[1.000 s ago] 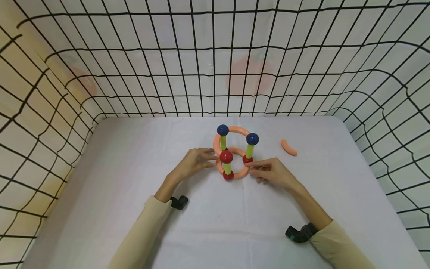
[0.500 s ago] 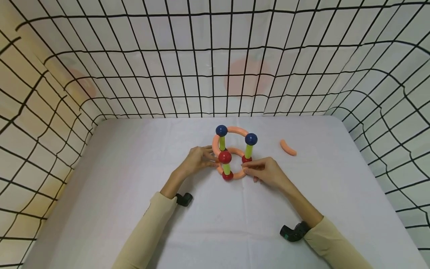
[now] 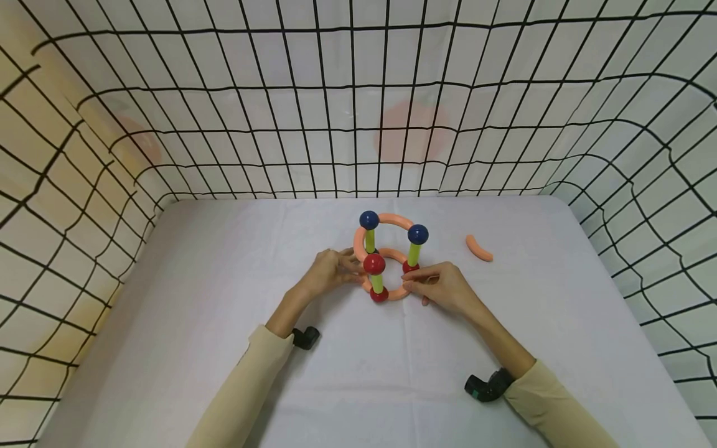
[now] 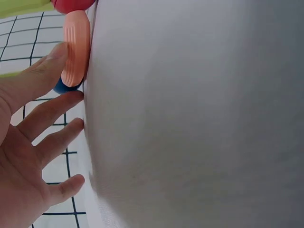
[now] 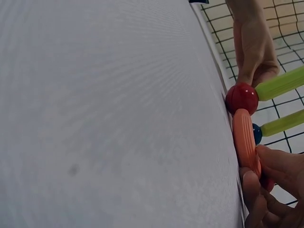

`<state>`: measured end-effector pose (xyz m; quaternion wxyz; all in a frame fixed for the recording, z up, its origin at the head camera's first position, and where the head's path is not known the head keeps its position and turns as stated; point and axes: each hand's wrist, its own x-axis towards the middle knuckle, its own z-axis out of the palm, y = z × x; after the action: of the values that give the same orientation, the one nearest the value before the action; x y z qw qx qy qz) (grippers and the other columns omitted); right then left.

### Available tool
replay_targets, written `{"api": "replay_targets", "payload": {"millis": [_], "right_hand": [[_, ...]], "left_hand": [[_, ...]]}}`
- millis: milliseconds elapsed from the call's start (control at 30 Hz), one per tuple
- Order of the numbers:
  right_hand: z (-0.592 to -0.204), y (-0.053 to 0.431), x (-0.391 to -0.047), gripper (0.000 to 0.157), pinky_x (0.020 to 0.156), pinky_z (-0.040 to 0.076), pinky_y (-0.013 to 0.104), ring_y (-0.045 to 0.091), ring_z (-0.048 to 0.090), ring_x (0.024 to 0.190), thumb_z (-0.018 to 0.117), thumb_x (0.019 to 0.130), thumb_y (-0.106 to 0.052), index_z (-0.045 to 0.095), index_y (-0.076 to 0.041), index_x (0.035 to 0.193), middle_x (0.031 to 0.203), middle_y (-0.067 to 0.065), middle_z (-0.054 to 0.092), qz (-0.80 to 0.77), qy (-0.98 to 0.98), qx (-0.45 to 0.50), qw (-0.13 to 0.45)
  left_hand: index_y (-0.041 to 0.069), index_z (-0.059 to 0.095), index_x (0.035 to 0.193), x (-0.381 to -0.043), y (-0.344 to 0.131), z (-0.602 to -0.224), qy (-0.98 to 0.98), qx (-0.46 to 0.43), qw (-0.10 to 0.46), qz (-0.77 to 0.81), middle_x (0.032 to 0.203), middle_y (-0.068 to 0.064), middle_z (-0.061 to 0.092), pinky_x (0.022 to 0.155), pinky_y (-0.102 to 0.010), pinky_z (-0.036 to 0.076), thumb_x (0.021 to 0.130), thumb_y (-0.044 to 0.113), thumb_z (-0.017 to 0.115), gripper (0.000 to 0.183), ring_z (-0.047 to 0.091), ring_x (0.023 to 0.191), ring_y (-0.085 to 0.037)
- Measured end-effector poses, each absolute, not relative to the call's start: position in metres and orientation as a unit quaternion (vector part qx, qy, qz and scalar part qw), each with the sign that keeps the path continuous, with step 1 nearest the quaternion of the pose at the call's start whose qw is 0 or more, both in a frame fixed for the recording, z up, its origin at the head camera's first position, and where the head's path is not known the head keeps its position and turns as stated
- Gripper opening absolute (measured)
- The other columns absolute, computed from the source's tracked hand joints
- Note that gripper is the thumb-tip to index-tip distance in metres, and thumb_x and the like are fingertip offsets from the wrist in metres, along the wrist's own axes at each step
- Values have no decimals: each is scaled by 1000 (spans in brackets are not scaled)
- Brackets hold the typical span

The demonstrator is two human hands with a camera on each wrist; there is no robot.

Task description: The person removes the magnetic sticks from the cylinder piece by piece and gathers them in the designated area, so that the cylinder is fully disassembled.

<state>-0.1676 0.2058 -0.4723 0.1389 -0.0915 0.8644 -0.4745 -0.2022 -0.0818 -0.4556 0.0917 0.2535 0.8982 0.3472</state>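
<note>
Thumb and fingers [image 5: 251, 187] of the right hand [image 3: 446, 288] pinch the lower front arc [image 5: 244, 137], a smooth-ended, peach-orange rod with fine ridges along its side. Those of the left hand [image 3: 327, 272] are spread and unclosed, the thumb laid against the ridged face of the lower left arc [image 4: 76, 47].

Both arcs belong to an upright frame standing near the middle of the table, between the hands. At its base, arcs of this kind form a ring, joined by a front red ball [image 3: 379, 294], a right red ball [image 3: 411, 266] and a blue ball [image 5: 257, 134] at the back. Three straight yellow-green rods [image 3: 378, 284] rise from these, capped by two glossy blue balls [image 3: 417, 234] and one glossy red cap ball [image 3: 374, 264]; two upper arcs [image 3: 395, 220] link the caps. Seen from the head, the red cap ball and the left upper arc stand before part of the base ring.

Right of the frame, well apart, lies a loose arc [image 3: 478, 248]. Black wrist cameras [image 3: 489, 386] sit by beige sleeves [image 3: 560, 404].

White, faintly creased cloth covers the table [image 3: 358, 379]. Beyond stands a black wire grid [image 3: 351, 87], with pale sheeting behind it bearing blurred reddish round shapes [image 3: 413, 132].
</note>
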Motion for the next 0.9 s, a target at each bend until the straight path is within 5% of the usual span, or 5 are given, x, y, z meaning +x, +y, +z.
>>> {"api": "replay_targets", "payload": {"millis": [300,667,900], "right_hand": [[-471,205,-170,23,48,44,21,17,60,51,82,91,-22,82,-11,110,100,11,77,-456,876,-94,125],[-468,210,-178,21,50,43,22,16,59,56,81,91,-23,83,-12,109,104,11,79,-433,886,-114,118],[-468,212,-183,20,53,40,22,18,54,69,79,92,-19,82,-13,111,99,9,77,-399,903,-136,88]], "left_hand": [[12,82,111,-194,-82,-457,900,261,70,343,124,-16,73,121,-70,29,85,12,84,25,53,141,-35],[8,78,121,-180,-82,-454,902,306,62,297,125,-18,72,114,-70,39,92,15,79,30,59,136,-36],[11,68,137,-164,-78,-451,912,277,117,278,150,-19,56,118,-67,35,96,23,75,44,49,146,-35]]}}
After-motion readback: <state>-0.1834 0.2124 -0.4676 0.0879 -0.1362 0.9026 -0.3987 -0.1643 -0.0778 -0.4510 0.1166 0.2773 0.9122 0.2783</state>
